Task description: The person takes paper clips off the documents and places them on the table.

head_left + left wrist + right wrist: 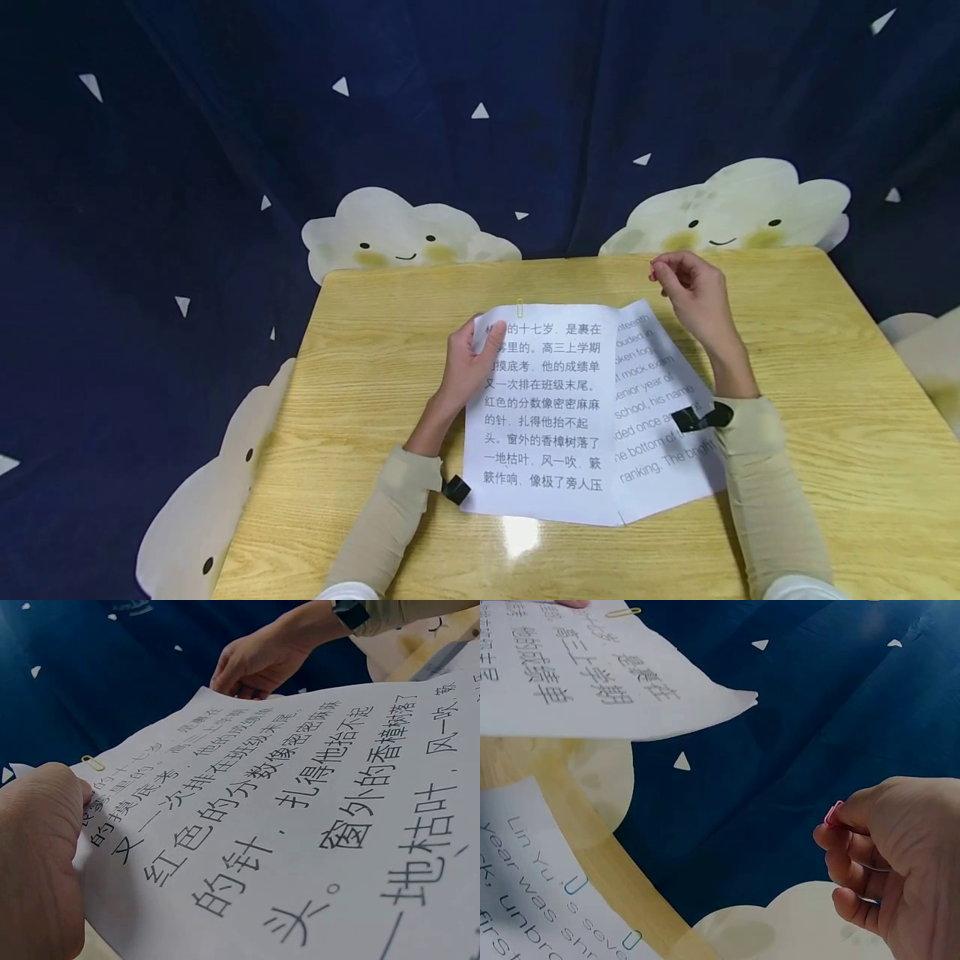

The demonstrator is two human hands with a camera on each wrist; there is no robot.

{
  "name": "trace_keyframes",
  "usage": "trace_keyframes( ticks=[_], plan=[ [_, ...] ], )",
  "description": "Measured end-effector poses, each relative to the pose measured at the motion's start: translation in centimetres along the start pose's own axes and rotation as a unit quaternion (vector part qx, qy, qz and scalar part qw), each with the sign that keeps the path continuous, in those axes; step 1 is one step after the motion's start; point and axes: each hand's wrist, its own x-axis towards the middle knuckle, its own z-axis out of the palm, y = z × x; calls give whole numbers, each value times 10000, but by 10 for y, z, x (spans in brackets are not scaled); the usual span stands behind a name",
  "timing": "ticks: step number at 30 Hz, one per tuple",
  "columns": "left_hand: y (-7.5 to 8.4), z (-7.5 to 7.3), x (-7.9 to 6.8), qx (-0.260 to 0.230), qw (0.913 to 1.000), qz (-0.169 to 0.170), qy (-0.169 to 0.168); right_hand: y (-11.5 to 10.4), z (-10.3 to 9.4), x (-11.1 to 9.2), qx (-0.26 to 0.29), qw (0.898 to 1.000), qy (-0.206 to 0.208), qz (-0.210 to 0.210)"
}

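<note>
My left hand (468,362) grips the upper left edge of white paper sheets (543,502) printed with large Chinese text, its thumb on top. A yellow paper clip (520,308) sits on their top edge, near that thumb. Between thumb and index finger, my right hand (702,304) pinches a small pink paper clip (834,813), up and to the right of the sheets and apart from them. Below and partly covered by them, an English-printed sheet (667,479) lies at an angle. In the right wrist view its edge bears a blue paper clip (576,884) and a teal paper clip (632,940).
Everything is over a light wooden table (375,333). Behind its far edge hangs a dark blue curtain (450,167) with white triangles and smiling clouds. Black straps circle both wrists. A bright light reflection shows on the tabletop below the sheets.
</note>
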Motion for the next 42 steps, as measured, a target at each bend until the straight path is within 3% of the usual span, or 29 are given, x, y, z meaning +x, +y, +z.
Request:
trace_keyframes(
  ticks=[5, 11, 42],
  plan=[
    [-1, -1, 0, 24, 10000, 8, -11, -10, -2, -2, -35, 9999, -32, 139],
    [-2, -1, 0, 17, 10000, -32, 15, 20, -3, 1, -379, 9990, -69, 247],
    [-2, -1, 0, 2, 10000, -83, 1, 51, -9, -1, -756, 9944, 2, 743]
  ],
)
